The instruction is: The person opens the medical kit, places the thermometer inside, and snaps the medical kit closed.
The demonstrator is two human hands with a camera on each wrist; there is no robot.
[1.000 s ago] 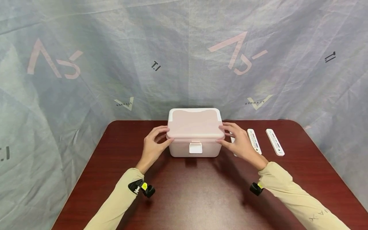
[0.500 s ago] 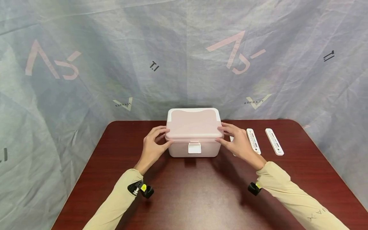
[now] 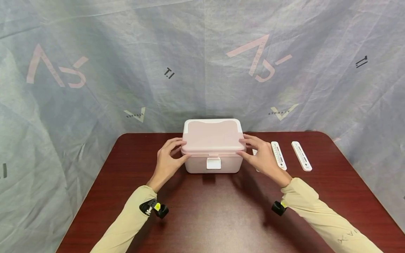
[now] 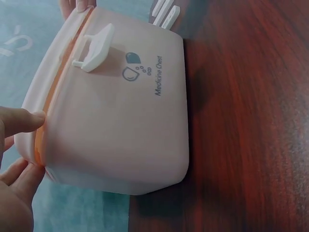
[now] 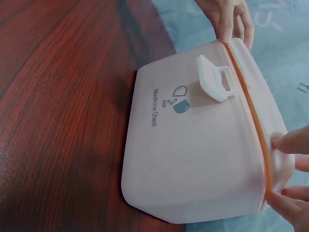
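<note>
A pale pink medicine chest (image 3: 213, 137) stands at the back of the table, its lid lying over the body. Printed lettering shows on its front in the left wrist view. The white latch (image 5: 210, 79) sticks out from the front, unfastened. Between lid and body runs an orange seam (image 4: 57, 87). My left hand (image 3: 168, 163) grips the lid's left end between thumb and fingers. At the right end my right hand (image 3: 263, 158) holds the lid the same way, thumb at the front corner and fingers farther back.
To the right of the chest lie white thermometer-like strips with printed scales, one at the far right (image 3: 301, 156), another (image 3: 278, 156) beside it, and a third (image 3: 255, 152) mostly hidden by the right hand. A grey printed cloth (image 3: 202, 70) hangs behind the dark red table (image 3: 209, 214).
</note>
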